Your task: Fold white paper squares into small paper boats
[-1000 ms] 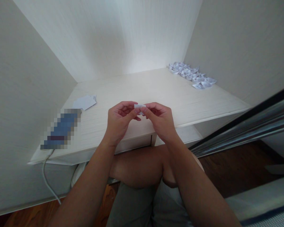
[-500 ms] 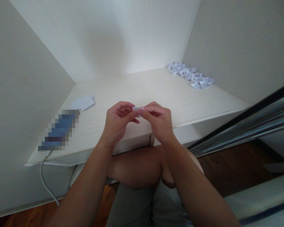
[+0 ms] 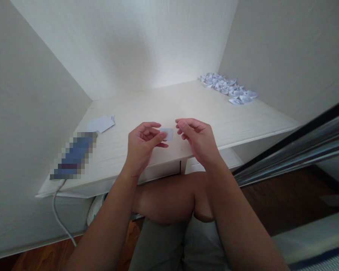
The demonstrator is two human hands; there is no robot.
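White desk [image 3: 149,104], left hand [image 3: 142,143] pinching small paper [image 3: 169,134], right hand [image 3: 199,138] curled, grip unclear, blue object [image 3: 78,152] pixelated

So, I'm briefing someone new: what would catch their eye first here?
Probably the small white paper pinched in the left hand at center, with the right hand apart beside it. Then the heap of folded white papers at the far right corner of the desk, and the pixelated blue patch on its left.

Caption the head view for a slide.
Left hand pinches small white paper; right hand hovers beside it; folded papers lie piled at far right.
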